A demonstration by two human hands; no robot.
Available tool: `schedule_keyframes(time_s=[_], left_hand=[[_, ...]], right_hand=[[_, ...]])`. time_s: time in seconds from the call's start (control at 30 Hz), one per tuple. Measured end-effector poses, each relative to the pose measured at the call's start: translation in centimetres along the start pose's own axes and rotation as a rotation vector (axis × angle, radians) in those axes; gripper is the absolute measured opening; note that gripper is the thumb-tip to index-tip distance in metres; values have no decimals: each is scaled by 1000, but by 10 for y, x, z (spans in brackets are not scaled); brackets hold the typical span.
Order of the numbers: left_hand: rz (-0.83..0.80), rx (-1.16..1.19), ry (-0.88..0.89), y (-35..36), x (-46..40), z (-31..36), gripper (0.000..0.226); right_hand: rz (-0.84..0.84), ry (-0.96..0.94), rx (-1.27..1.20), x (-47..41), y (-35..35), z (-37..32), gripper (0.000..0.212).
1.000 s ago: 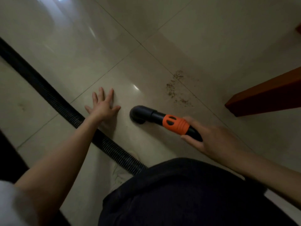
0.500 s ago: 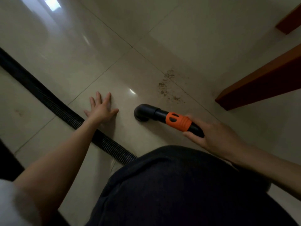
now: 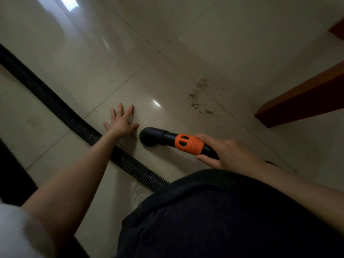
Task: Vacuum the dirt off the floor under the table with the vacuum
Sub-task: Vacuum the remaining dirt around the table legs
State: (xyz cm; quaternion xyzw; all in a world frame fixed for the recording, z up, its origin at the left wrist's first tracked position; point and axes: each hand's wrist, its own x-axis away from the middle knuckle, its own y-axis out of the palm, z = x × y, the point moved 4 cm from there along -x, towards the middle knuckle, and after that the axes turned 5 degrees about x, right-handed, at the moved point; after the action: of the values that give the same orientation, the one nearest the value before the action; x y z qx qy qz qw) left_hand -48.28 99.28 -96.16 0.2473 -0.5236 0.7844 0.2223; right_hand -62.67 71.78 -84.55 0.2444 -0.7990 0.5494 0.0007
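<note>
Black vacuum nozzle points left, right hand gripping; left hand flat on floor.

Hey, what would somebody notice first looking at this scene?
Probably the vacuum nozzle with its orange collar, gripped by the right hand at mid-frame. Beyond it, a dirt patch lies on the tile near the wooden table leg. The left hand rests flat on the floor.

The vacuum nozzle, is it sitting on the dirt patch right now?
No, the vacuum nozzle sits on bare tile beside the left hand, apart from the dirt.
</note>
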Motion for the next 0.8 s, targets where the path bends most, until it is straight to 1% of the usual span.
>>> schedule_keyframes(time_s=[0.07,0.13,0.23,0.33,0.37,0.47,0.53,0.6,0.67,0.8], left_hand=[[6,3,-4,0,0,0,74],[12,-9,-12,1,0,0,74],[7,-23,-4,1,1,1,73],[15,-29,-4,1,2,3,72],[20,-32,-10,1,2,4,72],[71,-92,-4,6,4,11,71],[100,-155,60,13,6,25,68],[87,-174,126,26,7,44,68],[72,-133,137,38,7,61,69],[90,-69,89,48,3,72,70]], right_hand=[[59,37,37,-3,-7,6,73],[77,76,24,-1,-10,11,68],[67,8,-18,3,-5,6,62],[55,-5,-24,6,0,2,58],[74,26,-26,6,-2,5,58],[121,213,-10,8,-17,25,55],[158,311,25,12,-27,38,53],[174,380,70,16,-34,47,51],[181,415,77,19,-36,52,52],[196,401,101,16,-37,50,52]])
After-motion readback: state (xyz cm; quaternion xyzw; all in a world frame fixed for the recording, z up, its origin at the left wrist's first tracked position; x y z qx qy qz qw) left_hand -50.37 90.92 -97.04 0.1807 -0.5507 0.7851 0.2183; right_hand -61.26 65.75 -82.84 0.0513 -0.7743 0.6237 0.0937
